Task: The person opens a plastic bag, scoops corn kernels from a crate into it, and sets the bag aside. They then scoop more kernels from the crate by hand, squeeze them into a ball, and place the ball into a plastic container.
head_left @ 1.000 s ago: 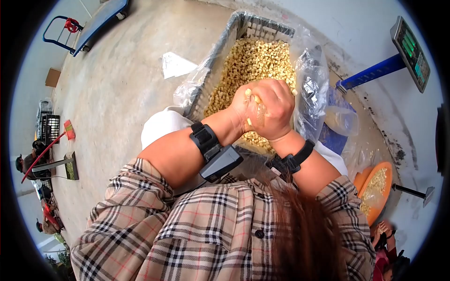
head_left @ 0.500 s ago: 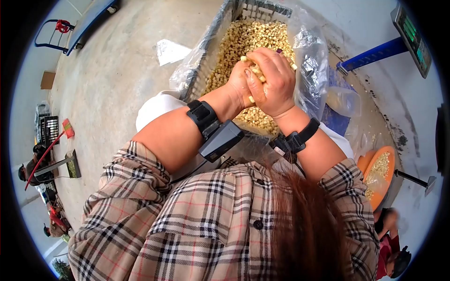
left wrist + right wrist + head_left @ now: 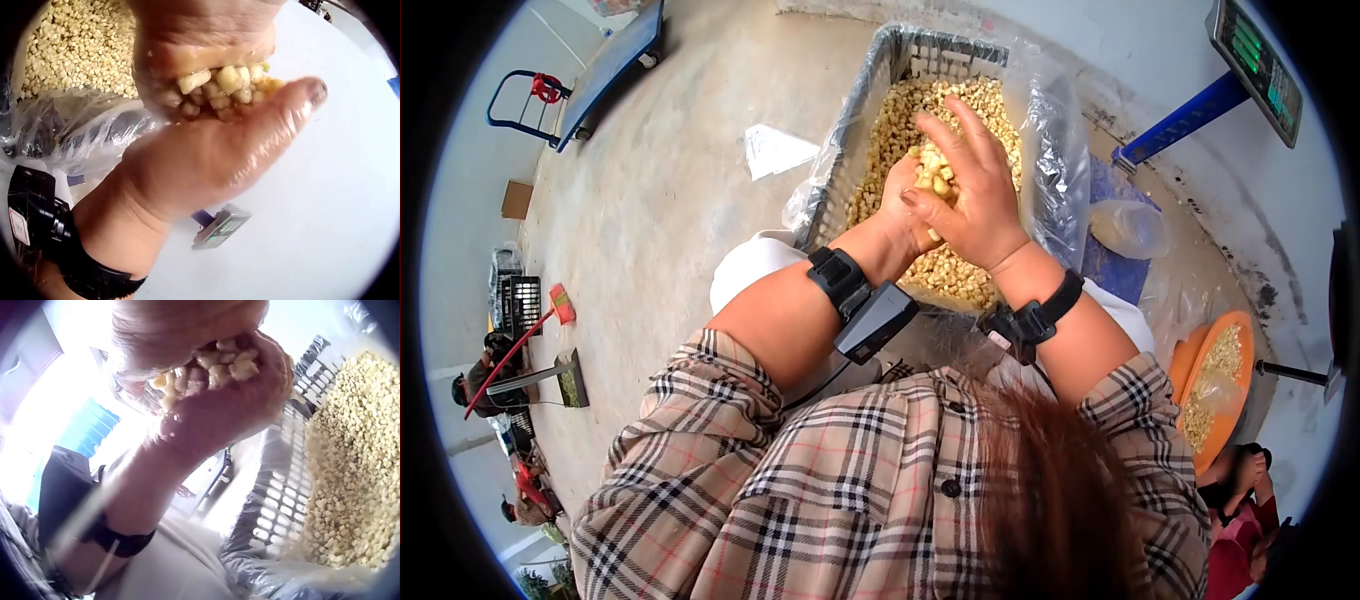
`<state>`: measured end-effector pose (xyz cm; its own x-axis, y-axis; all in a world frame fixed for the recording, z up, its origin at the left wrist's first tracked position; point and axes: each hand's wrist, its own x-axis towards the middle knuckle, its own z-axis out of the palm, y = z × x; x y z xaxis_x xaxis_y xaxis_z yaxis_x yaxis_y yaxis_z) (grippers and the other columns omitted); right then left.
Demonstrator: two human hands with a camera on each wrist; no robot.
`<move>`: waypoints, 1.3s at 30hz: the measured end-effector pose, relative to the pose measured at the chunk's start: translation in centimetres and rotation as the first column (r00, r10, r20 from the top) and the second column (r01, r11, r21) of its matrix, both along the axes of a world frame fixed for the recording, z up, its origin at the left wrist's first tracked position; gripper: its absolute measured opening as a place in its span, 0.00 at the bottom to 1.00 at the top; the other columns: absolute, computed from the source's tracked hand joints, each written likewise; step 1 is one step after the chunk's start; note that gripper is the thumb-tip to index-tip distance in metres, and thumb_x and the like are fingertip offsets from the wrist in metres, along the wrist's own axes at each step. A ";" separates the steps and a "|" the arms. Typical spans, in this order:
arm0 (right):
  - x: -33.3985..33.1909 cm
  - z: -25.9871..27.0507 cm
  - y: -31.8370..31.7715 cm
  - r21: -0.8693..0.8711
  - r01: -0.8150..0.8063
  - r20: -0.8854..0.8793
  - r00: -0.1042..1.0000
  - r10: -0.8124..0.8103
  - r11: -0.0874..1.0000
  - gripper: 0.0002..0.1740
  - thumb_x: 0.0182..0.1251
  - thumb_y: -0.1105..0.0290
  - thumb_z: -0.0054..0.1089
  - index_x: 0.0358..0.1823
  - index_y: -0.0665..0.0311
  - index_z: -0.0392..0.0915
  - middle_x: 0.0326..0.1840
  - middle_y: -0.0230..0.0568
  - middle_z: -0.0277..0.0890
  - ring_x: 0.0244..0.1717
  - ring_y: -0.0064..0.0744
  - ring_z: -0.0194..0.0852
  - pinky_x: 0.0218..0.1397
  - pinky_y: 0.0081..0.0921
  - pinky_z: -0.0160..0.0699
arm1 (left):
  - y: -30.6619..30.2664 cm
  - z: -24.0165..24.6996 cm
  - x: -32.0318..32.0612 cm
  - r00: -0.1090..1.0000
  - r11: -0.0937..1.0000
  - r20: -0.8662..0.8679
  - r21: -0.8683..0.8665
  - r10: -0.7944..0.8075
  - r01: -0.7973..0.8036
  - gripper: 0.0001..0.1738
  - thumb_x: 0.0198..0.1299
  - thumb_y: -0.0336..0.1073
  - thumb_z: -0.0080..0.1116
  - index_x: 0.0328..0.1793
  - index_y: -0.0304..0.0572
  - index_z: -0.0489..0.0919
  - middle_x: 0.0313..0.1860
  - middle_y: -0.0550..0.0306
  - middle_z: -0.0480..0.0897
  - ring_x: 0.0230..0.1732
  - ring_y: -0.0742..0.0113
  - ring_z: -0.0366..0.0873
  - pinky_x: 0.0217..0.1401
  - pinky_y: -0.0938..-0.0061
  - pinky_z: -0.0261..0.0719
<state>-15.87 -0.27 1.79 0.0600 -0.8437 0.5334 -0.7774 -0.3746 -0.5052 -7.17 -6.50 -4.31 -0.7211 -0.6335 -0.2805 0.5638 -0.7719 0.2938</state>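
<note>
Pale yellow kernels (image 3: 937,172) lie in a heap between the two hands, above a plastic-lined crate (image 3: 818,185) of similar kernels. The left hand (image 3: 903,200) is cupped under the heap, its fingers mostly hidden in the head view; its palm (image 3: 206,415) bears kernels in the right wrist view. Over the heap, the right hand (image 3: 983,200) has its fingers spread and slightly bent, its thumb reaching toward the left hand. The left wrist view shows kernels (image 3: 231,81) between both palms, with the wet right thumb (image 3: 275,137) extended beside them.
Clear plastic (image 3: 1055,150) hangs over the crate's right side. Beyond it stands a scale (image 3: 1260,70) on a blue post. An orange basin (image 3: 1222,400) with kernels is at right; a blue trolley (image 3: 610,65) is at upper left. Other people are at both edges.
The clasped hands have parted somewhat. The right fingers have lifted and spread, uncovering more kernels over the left palm. Head view has shifted slightly.
</note>
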 end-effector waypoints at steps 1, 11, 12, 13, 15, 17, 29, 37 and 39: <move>0.0 -0.3 -0.1 -0.012 0.037 0.121 0.992 -0.035 0.999 0.36 0.56 0.49 0.55 0.63 0.62 0.63 0.67 0.52 0.55 0.66 0.50 0.55 0.68 0.38 0.51 | 0.2 0.8 0.2 0.999 1.000 0.034 -0.012 0.015 -0.015 0.23 0.66 0.50 0.28 0.50 0.46 0.73 0.44 0.51 0.79 0.43 0.56 0.78 0.45 0.62 0.78; 2.0 -1.8 -0.8 0.146 -0.266 0.923 -0.311 -0.228 0.953 0.21 0.66 0.51 0.48 0.51 0.57 0.72 0.50 0.35 0.74 0.51 0.30 0.72 0.56 0.31 0.70 | 0.7 1.7 -0.1 0.771 0.685 0.361 -0.717 0.525 -0.130 0.17 0.65 0.42 0.44 0.46 0.35 0.76 0.39 0.52 0.80 0.38 0.65 0.78 0.45 0.74 0.75; 1.8 -2.1 -1.0 0.166 -0.284 0.874 -0.401 -0.274 0.945 0.18 0.65 0.49 0.48 0.43 0.55 0.74 0.42 0.33 0.76 0.45 0.31 0.75 0.53 0.33 0.74 | 0.8 1.6 -0.2 0.658 0.430 0.302 -0.902 0.690 -0.037 0.14 0.64 0.40 0.46 0.45 0.38 0.77 0.37 0.51 0.79 0.39 0.60 0.77 0.46 0.72 0.74; 1.6 -2.2 -1.2 0.157 -0.310 0.849 -0.443 -0.288 0.938 0.19 0.64 0.49 0.49 0.44 0.55 0.74 0.43 0.33 0.76 0.46 0.31 0.75 0.53 0.33 0.74 | 0.8 1.6 -0.2 0.548 0.141 0.175 -0.985 0.818 0.103 0.12 0.62 0.38 0.47 0.44 0.40 0.77 0.36 0.50 0.79 0.40 0.56 0.77 0.46 0.70 0.73; 1.1 -2.3 -1.1 0.137 -0.360 0.790 -0.522 -0.322 0.923 0.20 0.64 0.48 0.50 0.44 0.55 0.74 0.43 0.34 0.76 0.46 0.32 0.74 0.52 0.33 0.74 | 1.2 2.3 -0.2 0.482 0.069 0.166 -0.975 0.860 0.212 0.12 0.60 0.38 0.49 0.45 0.44 0.78 0.42 0.48 0.78 0.45 0.49 0.74 0.50 0.65 0.70; 0.7 -2.4 -1.0 0.091 -0.406 0.779 -0.540 -0.319 0.910 0.21 0.63 0.48 0.51 0.45 0.55 0.74 0.44 0.34 0.76 0.47 0.33 0.74 0.53 0.34 0.73 | 1.4 2.8 -0.4 0.382 -0.083 0.050 -0.943 0.923 0.323 0.12 0.59 0.38 0.50 0.45 0.44 0.78 0.46 0.47 0.76 0.48 0.49 0.73 0.52 0.63 0.68; -0.5 -2.3 -0.9 0.072 -0.284 0.970 -0.202 -0.133 0.956 0.21 0.63 0.54 0.51 0.52 0.57 0.73 0.48 0.38 0.75 0.50 0.35 0.72 0.54 0.34 0.72 | 1.9 4.3 0.1 0.907 0.923 0.315 -0.349 0.279 -0.162 0.34 0.59 0.60 0.47 0.68 0.55 0.62 0.65 0.49 0.62 0.66 0.53 0.59 0.65 0.60 0.59; 0.1 -1.6 -0.7 -0.297 0.097 0.189 0.981 -0.041 0.950 0.16 0.53 0.60 0.60 0.42 0.60 0.79 0.50 0.43 0.75 0.51 0.42 0.73 0.62 0.37 0.59 | 1.2 5.1 0.9 0.999 0.997 0.052 0.070 0.007 -0.011 0.29 0.64 0.59 0.38 0.50 0.39 0.73 0.49 0.47 0.76 0.51 0.53 0.75 0.57 0.61 0.73; 0.2 -1.3 -0.3 -0.353 0.075 0.013 0.997 -0.075 0.933 0.16 0.51 0.60 0.61 0.41 0.58 0.79 0.50 0.42 0.75 0.50 0.42 0.73 0.60 0.39 0.59 | 1.1 4.5 1.5 0.997 0.999 -0.055 -0.009 -0.053 0.052 0.24 0.66 0.53 0.37 0.49 0.40 0.73 0.46 0.50 0.77 0.48 0.57 0.76 0.53 0.64 0.74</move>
<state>-15.69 -0.60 0.47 0.0040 -0.6030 0.7978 -0.8105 -0.4692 -0.3505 -5.68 -5.41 0.22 -0.7678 -0.5963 -0.2345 0.5380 -0.7987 0.2695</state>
